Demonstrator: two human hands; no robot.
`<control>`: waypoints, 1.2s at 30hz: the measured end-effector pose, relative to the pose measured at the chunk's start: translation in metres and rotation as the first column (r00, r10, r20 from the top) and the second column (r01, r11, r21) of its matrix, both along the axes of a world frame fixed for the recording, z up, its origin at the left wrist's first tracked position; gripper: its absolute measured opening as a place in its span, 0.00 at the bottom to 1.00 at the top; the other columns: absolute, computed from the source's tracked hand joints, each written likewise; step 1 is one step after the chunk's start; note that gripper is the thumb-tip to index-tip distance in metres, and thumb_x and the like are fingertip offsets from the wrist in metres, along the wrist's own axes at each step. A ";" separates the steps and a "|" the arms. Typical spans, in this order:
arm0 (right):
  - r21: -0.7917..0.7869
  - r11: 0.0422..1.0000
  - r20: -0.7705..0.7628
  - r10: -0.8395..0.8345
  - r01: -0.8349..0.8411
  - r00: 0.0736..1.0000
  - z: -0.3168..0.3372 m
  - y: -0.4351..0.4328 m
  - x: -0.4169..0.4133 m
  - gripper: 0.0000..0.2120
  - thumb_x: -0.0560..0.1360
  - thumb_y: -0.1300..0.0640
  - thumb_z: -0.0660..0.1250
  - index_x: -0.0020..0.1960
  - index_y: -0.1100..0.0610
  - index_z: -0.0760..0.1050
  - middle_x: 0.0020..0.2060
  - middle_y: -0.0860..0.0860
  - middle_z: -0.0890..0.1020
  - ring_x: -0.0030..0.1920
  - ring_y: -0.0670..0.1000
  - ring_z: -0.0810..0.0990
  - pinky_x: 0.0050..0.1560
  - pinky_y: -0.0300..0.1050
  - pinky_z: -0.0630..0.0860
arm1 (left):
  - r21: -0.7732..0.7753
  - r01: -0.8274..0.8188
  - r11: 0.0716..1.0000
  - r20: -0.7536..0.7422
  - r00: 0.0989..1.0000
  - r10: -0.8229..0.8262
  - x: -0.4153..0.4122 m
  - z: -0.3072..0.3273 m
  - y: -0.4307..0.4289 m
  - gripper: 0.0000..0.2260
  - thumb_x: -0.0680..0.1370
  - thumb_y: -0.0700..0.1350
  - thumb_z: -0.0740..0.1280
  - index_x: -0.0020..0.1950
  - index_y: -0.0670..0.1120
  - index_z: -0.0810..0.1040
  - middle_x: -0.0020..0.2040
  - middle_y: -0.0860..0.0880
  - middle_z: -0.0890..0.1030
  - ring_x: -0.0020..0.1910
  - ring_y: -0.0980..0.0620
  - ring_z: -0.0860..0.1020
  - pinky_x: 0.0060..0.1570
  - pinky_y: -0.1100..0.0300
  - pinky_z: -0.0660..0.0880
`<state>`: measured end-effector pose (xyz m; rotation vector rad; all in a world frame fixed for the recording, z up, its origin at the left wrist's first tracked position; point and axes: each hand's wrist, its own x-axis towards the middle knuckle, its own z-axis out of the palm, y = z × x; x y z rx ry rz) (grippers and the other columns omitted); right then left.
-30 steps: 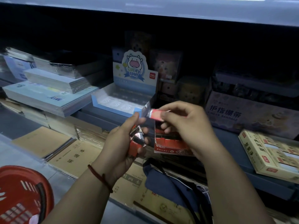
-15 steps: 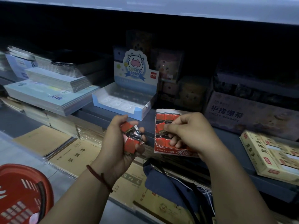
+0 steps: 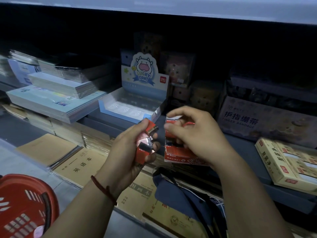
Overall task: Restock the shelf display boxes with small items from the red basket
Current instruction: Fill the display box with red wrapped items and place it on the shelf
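Observation:
My left hand (image 3: pixel 127 152) grips a bundle of small red items (image 3: pixel 145 143) in crinkled plastic wrap, just in front of the shelf edge. Right beside it, my right hand (image 3: pixel 193 134) hovers over the red display box (image 3: pixel 178 153) on the shelf, fingers curled and pinching one small red item (image 3: pixel 187 124) above the box. The box holds several red items, mostly hidden by my fingers. The red basket (image 3: pixel 25 205) sits at the lower left corner.
A blue-white cow-print display box (image 3: pixel 135 107) stands behind my hands. Stacked notebooks (image 3: pixel 51 100) lie to the left, a finger-bandage box (image 3: pixel 264 121) and a yellow box (image 3: pixel 289 162) to the right. Exercise books and a dark blue bag (image 3: pixel 180 200) lie on the lower shelf.
My right hand put a red item down into the red box, then rose from it with a red item between its fingers. My left hand stayed close with the bundle, turning slightly.

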<state>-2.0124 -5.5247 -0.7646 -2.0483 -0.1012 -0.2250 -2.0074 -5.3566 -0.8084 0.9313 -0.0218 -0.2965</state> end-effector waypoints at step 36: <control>0.004 0.977 -0.242 -0.204 0.211 0.948 -0.011 -0.024 0.003 0.01 0.74 0.65 0.71 0.44 0.62 0.79 0.27 0.55 0.84 0.26 0.49 0.79 0.33 0.46 0.78 | -0.132 0.021 0.991 -0.091 0.995 -0.034 -0.001 0.001 -0.005 0.12 0.71 0.37 0.56 0.53 0.44 0.70 0.38 0.40 0.77 0.30 0.48 0.73 0.18 0.65 0.67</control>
